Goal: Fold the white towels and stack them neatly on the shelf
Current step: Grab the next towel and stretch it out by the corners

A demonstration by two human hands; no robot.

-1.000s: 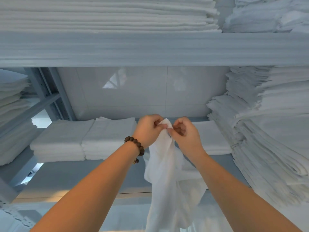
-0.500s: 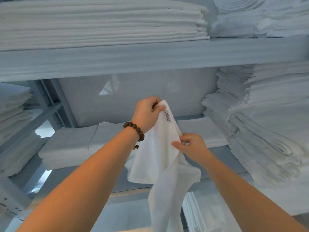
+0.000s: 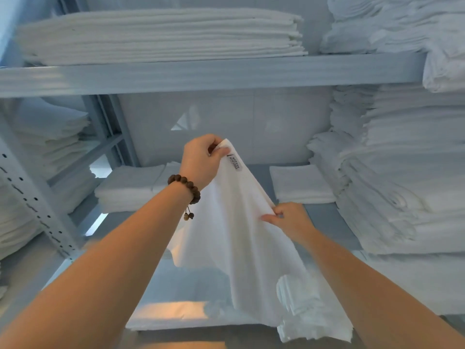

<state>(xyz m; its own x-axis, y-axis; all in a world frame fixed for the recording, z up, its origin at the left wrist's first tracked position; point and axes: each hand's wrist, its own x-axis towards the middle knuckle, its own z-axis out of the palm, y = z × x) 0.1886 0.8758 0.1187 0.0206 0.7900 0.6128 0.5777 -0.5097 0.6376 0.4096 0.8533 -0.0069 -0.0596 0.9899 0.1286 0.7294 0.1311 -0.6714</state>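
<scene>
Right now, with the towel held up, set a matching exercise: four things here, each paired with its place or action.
1 left hand
2 right hand
3 bead bracelet
4 sewn label

A on the towel, below its top corner
B around a wrist
C pinches the towel's top corner
D pinches the towel's edge lower down

Pairs: 1-C, 2-D, 3-B, 4-A.

1. The shelf board (image 3: 327,220) lies bare between the low folded stack (image 3: 130,187) and the small stack (image 3: 302,183).
2. The hanging towel (image 3: 241,235) curtains that gap from the front.
3. The tall pile (image 3: 402,185) walls off the right.
4. The upper beam (image 3: 226,74) caps the opening, with open air above both low stacks.
5. The perforated upright (image 3: 37,197) bounds the left.
</scene>
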